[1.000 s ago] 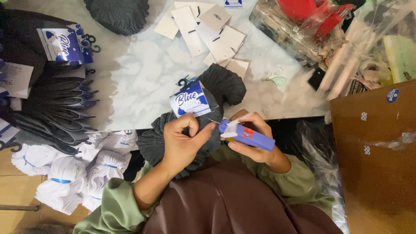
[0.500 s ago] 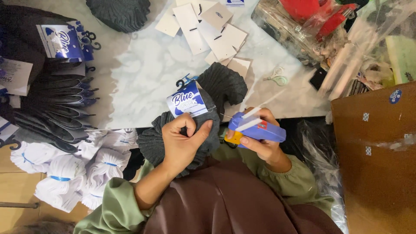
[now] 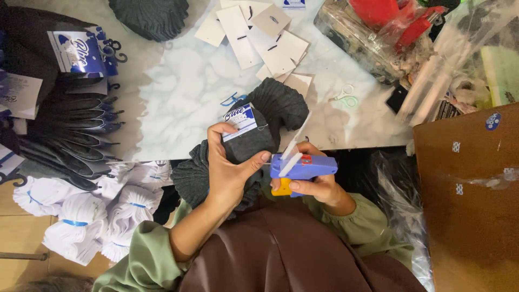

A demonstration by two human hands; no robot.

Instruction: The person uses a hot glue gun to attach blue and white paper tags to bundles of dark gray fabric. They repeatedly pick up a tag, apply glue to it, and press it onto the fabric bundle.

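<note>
Your left hand [image 3: 227,176] is clamped around one dark grey sock bundle [image 3: 254,138] with a blue-and-white card label [image 3: 240,118], held over the near edge of the marble worktop [image 3: 173,92]. Your right hand [image 3: 319,186] is wrapped tight on one blue tagging gun [image 3: 300,167]; its long axis runs left-right, needle end pointing left at the bundle. Roughly eight blank white cards [image 3: 259,38] lie beyond, plus one small pair of scissors [image 3: 346,96].

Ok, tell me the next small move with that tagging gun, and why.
Probably squeeze the orange trigger: the right hand holds the blue tagging gun with its tip at the dark folded socks, which the left hand grips just below the card label.
</note>
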